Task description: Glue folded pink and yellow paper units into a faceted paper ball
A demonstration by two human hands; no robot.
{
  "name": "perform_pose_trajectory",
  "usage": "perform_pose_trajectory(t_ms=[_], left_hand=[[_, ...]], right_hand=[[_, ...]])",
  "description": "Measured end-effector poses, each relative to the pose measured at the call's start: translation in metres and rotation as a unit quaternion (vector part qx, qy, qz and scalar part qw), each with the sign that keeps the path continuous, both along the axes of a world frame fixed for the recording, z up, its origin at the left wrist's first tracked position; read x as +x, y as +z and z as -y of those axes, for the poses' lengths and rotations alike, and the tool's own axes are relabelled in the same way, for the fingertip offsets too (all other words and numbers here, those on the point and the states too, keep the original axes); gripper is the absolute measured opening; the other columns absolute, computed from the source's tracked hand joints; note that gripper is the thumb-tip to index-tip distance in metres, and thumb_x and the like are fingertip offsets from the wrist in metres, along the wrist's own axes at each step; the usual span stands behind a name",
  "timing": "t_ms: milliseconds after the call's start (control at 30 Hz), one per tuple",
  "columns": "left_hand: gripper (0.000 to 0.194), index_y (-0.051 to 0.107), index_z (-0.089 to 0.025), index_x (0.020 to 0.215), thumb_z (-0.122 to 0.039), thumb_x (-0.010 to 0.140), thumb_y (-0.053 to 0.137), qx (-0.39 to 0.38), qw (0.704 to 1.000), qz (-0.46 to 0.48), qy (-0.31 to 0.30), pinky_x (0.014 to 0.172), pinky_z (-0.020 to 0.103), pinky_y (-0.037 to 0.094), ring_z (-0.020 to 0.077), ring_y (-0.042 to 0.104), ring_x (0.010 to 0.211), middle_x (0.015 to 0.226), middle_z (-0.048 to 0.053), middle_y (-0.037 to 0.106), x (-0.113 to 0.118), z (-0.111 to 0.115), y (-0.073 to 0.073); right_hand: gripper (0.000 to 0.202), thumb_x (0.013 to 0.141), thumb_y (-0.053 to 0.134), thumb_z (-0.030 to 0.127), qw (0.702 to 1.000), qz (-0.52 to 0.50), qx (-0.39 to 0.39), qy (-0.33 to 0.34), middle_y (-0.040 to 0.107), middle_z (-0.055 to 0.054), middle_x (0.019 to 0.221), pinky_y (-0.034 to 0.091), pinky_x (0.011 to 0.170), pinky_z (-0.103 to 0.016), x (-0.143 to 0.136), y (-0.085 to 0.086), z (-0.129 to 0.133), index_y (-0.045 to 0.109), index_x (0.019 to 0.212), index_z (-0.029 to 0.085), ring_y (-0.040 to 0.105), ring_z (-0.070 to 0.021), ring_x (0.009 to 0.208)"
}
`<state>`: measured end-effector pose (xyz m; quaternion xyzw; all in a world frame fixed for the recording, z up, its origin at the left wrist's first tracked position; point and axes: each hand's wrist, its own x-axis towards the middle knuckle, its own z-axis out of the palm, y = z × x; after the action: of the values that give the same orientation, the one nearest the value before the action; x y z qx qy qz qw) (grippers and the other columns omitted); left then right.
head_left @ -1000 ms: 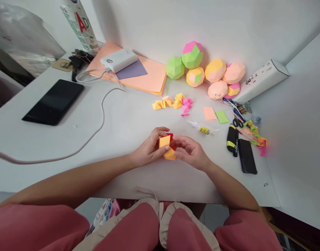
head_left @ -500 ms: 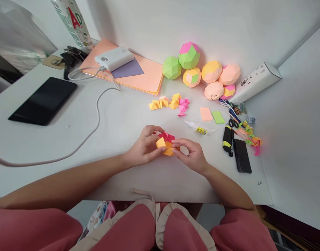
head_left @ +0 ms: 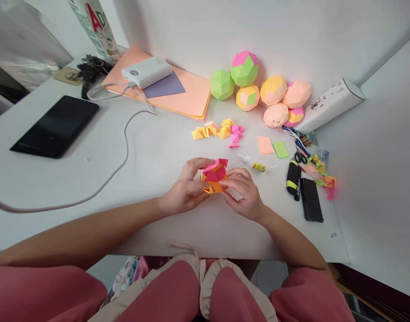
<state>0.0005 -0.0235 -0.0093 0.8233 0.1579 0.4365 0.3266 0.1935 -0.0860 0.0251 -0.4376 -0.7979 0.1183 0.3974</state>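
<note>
A partly built origami ball [head_left: 215, 175] of pink and orange folded paper is held between my two hands over the front of the table. Its hollow, pink-lined inside faces up toward me. My left hand [head_left: 188, 185] grips its left side, with the thumb low and the fingers along the upper rim. On the other side, my right hand [head_left: 244, 193] pinches the orange lower right edge between thumb and fingers. Beyond the hands lie several small folded units, yellow ones [head_left: 205, 132] and pink ones [head_left: 236, 135]. A glue tube [head_left: 258, 166] rests to the right of them.
Finished paper balls [head_left: 245, 68] stand against the wall. Peach and green paper slips [head_left: 265, 145], scissors [head_left: 300, 156], a black-and-yellow cutter [head_left: 292, 176] and a black phone [head_left: 311, 200] lie at right. A tablet [head_left: 55, 126], a white cable [head_left: 126, 147] and a power bank [head_left: 147, 72] occupy the left.
The paper ball has been tilted and turned in my hands, so more of its pink inside and upper pink flap shows. Both hands stay on it, with fingers shifted slightly.
</note>
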Motion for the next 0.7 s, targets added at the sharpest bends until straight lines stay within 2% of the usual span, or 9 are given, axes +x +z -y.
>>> perform_pose_trajectory(t_ms=[100, 233, 367, 433, 500, 600, 700], left_hand=[[0.01, 0.063, -0.021, 0.091, -0.024, 0.085, 0.056, -0.043, 0.999, -0.01, -0.02, 0.1, 0.047, 0.037, 0.0275, 0.037, 0.123, 0.132, 0.012, 0.038, -0.001, 0.0, 0.001], [0.018, 0.064, -0.018, 0.093, -0.031, 0.087, 0.053, -0.168, 0.983, -0.024, -0.076, 0.105, 0.043, 0.034, 0.0286, 0.034, 0.127, 0.138, 0.013, 0.032, -0.005, 0.001, 0.003], [0.024, 0.064, -0.017, 0.09, -0.034, 0.09, 0.047, -0.319, 0.939, -0.008, -0.126, 0.1, 0.036, 0.04, 0.0275, 0.03, 0.129, 0.132, 0.011, 0.035, -0.007, 0.0, 0.003], [0.025, 0.064, -0.018, 0.088, -0.037, 0.089, 0.048, -0.389, 0.911, -0.005, -0.141, 0.096, 0.034, 0.043, 0.0266, 0.032, 0.125, 0.126, 0.01, 0.037, -0.007, -0.002, 0.003], [0.024, 0.064, -0.018, 0.087, -0.038, 0.088, 0.05, -0.454, 0.875, -0.001, -0.166, 0.089, 0.033, 0.045, 0.0238, 0.042, 0.113, 0.119, 0.009, 0.04, -0.006, -0.004, 0.004], [0.022, 0.063, -0.017, 0.087, -0.036, 0.086, 0.053, -0.528, 0.824, 0.009, -0.203, 0.08, 0.031, 0.046, 0.0193, 0.051, 0.093, 0.11, 0.007, 0.046, -0.005, -0.008, 0.006], [0.022, 0.063, -0.016, 0.088, -0.036, 0.085, 0.054, -0.566, 0.791, 0.019, -0.232, 0.074, 0.03, 0.045, 0.0192, 0.053, 0.085, 0.101, 0.007, 0.052, -0.003, -0.009, 0.01]], right_hand=[[0.026, 0.077, 0.06, 0.009, 0.999, -0.024, -0.034, 0.005, 0.065, -0.003, 0.073, 0.051, 0.08, -0.042, 0.0, 0.002, 0.0, 0.061, 0.099, 0.023, 0.056, -0.0219, 0.093], [0.02, 0.079, 0.061, 0.015, 0.978, -0.118, -0.173, 0.014, 0.062, -0.002, 0.073, 0.051, 0.077, -0.038, 0.001, 0.007, 0.003, 0.061, 0.097, 0.023, 0.057, -0.0172, 0.081], [0.015, 0.079, 0.063, 0.023, 0.936, -0.198, -0.288, 0.029, 0.061, -0.002, 0.08, 0.051, 0.074, -0.034, 0.005, 0.006, 0.008, 0.063, 0.094, 0.022, 0.058, -0.0149, 0.08], [0.014, 0.082, 0.059, 0.026, 0.926, -0.208, -0.313, 0.034, 0.062, -0.004, 0.087, 0.051, 0.074, -0.033, 0.008, 0.004, 0.007, 0.063, 0.094, 0.022, 0.059, -0.0152, 0.084], [0.013, 0.085, 0.055, 0.027, 0.938, -0.186, -0.294, 0.007, 0.063, -0.005, 0.092, 0.05, 0.079, -0.033, 0.012, 0.002, 0.0, 0.064, 0.093, 0.021, 0.059, -0.016, 0.089], [0.013, 0.085, 0.053, 0.025, 0.967, -0.103, -0.213, -0.089, 0.064, -0.006, 0.093, 0.049, 0.081, -0.033, 0.021, 0.003, -0.024, 0.063, 0.092, 0.02, 0.06, -0.0168, 0.089], [0.016, 0.083, 0.052, 0.019, 0.973, 0.067, -0.132, -0.178, 0.063, -0.008, 0.104, 0.047, 0.086, -0.034, 0.03, 0.004, -0.059, 0.062, 0.095, 0.019, 0.055, -0.0199, 0.099]])
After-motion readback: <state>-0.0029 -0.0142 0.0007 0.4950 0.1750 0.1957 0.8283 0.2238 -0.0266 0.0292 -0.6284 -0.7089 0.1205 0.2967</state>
